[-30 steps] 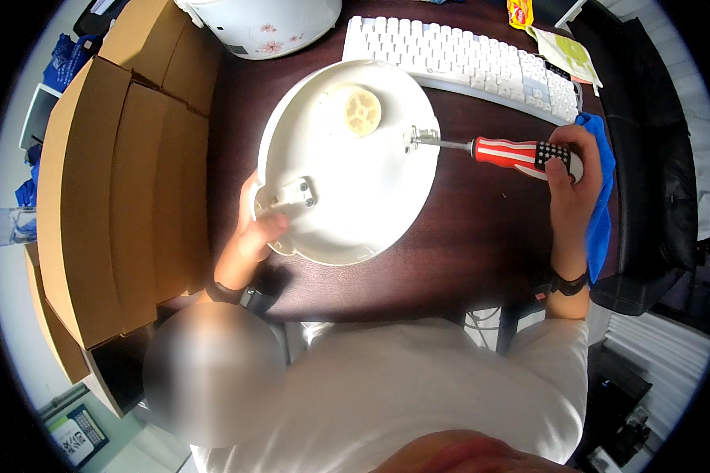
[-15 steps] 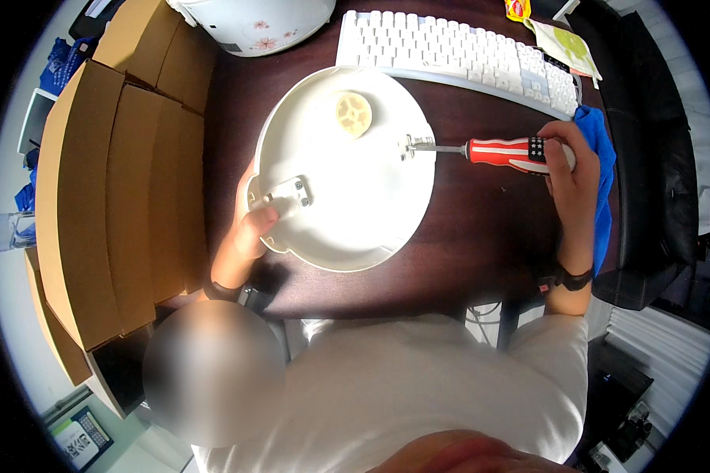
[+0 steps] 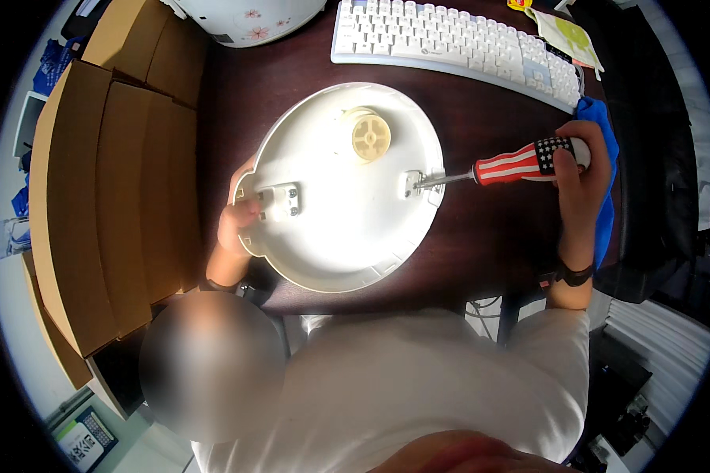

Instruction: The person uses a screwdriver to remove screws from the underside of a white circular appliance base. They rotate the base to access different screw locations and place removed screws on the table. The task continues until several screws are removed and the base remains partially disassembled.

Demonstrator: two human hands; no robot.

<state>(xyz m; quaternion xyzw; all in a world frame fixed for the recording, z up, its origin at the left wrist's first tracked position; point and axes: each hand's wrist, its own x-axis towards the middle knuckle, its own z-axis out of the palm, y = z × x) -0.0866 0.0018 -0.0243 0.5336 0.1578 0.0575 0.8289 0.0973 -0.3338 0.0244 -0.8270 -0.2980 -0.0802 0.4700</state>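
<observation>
My left hand (image 3: 238, 226) grips the left rim of a round white plastic lid (image 3: 339, 244), thumb on the inside and the other fingers mostly hidden behind it. The lid's hollow inner side faces me, with a cream round cap (image 3: 371, 138) standing out near its top. A white bracket with dark screws (image 3: 279, 201) sits beside my left thumb. In my right hand (image 3: 588, 169) is a screwdriver (image 3: 517, 164) with a red, white and dark starred handle. Its metal shaft points left, and the tip meets a small fitting (image 3: 411, 184) at the lid's right edge.
Cardboard boxes (image 3: 126, 205) stand along the left. Behind the lid lie a white keyboard (image 3: 457, 43) and a white appliance body with pink flowers (image 3: 252, 20). A blue cloth (image 3: 603, 197) is at the right table edge, near a black chair (image 3: 655, 158).
The lid has tilted and shifted slightly toward me, so the cream cap shows more of its side. The screwdriver has moved down with it and slants more; its tip stays at the right-edge fitting.
</observation>
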